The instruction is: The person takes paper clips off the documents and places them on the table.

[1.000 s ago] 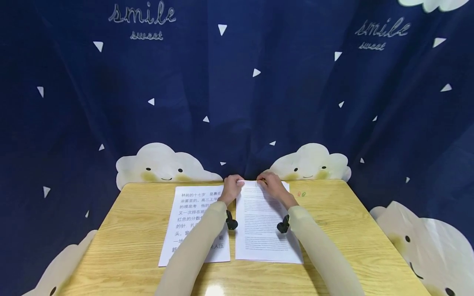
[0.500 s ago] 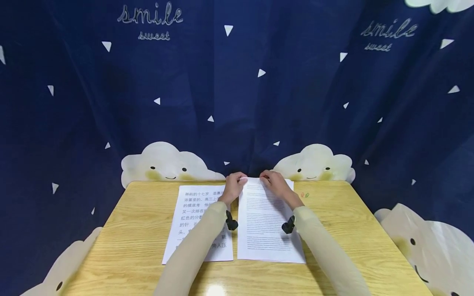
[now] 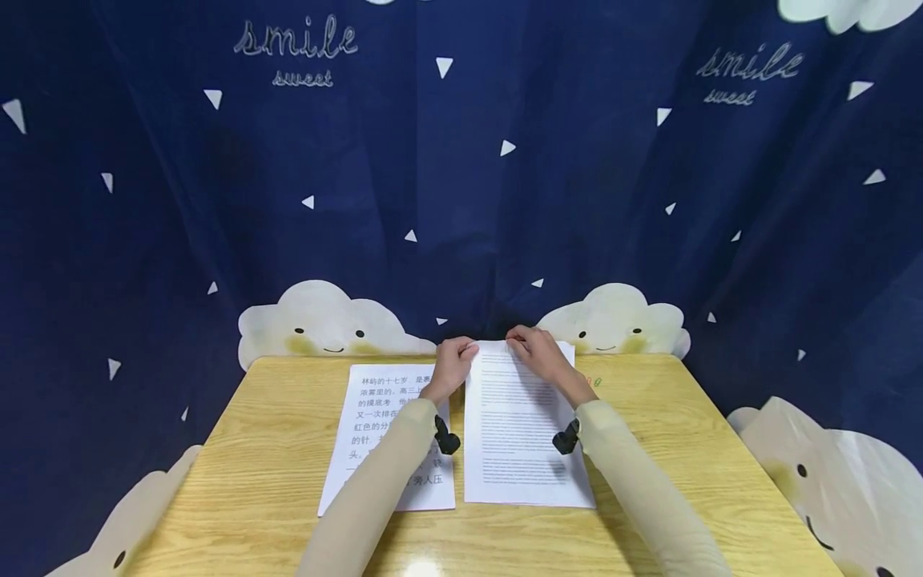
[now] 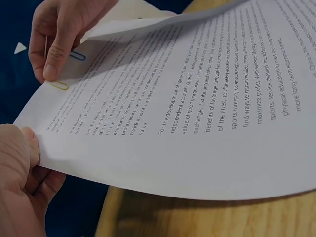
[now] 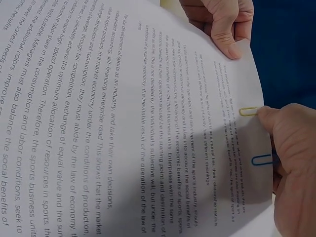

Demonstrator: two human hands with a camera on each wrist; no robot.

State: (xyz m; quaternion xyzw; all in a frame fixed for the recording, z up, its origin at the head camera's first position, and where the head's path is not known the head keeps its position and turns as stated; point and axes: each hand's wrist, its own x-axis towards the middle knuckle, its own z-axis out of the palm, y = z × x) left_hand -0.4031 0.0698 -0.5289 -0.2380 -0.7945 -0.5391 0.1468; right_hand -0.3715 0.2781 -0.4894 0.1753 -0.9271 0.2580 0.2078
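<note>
left fingers pinching corner of printed paper, right fingers pinching its edge at yellow clip, blue clip alongside

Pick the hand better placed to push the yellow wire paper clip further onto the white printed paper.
Probably the right hand: its thumb is at the outer end of the yellow wire paper clip. The left hand pinches the white printed paper near a corner, away from that clip.

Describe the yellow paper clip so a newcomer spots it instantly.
From the wooden table, find the small-print sheet. At its top edge, by the right hand, is the yellow paper clip. It sits nearer the left hand than the blue clip.
</note>
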